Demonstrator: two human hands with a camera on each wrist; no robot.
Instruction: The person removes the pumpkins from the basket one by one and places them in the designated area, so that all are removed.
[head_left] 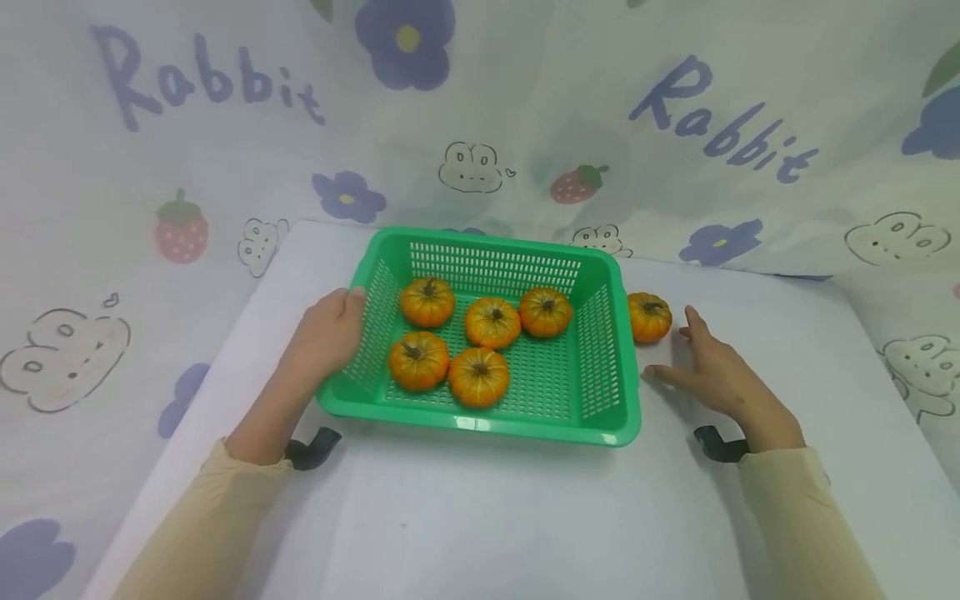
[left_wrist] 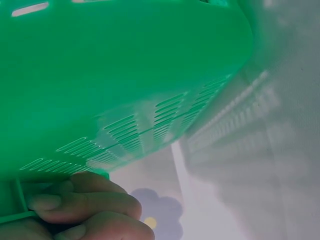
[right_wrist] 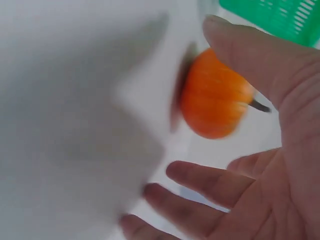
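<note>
A green plastic basket [head_left: 472, 422] with slotted walls stands on the table, holding several small orange pumpkins [head_left: 478, 377]. My left hand [head_left: 330, 330] grips the basket's left rim; in the left wrist view its fingers [left_wrist: 95, 202] curl under the edge. Outside the basket, by its right wall, one more pumpkin [head_left: 649, 317] sits on the table. My right hand [head_left: 712, 371] is just to the right of that pumpkin, thumb and fingers spread apart. The right wrist view has this pumpkin [right_wrist: 215, 97] between the thumb and the fingers, with a gap around it.
The white table [head_left: 480, 508] reaches toward me in front of the basket. Behind it hangs a pale cloth [head_left: 525, 108] printed with rabbits, flowers and strawberries. Dark curved pieces [head_left: 313, 450] show beside both wrists.
</note>
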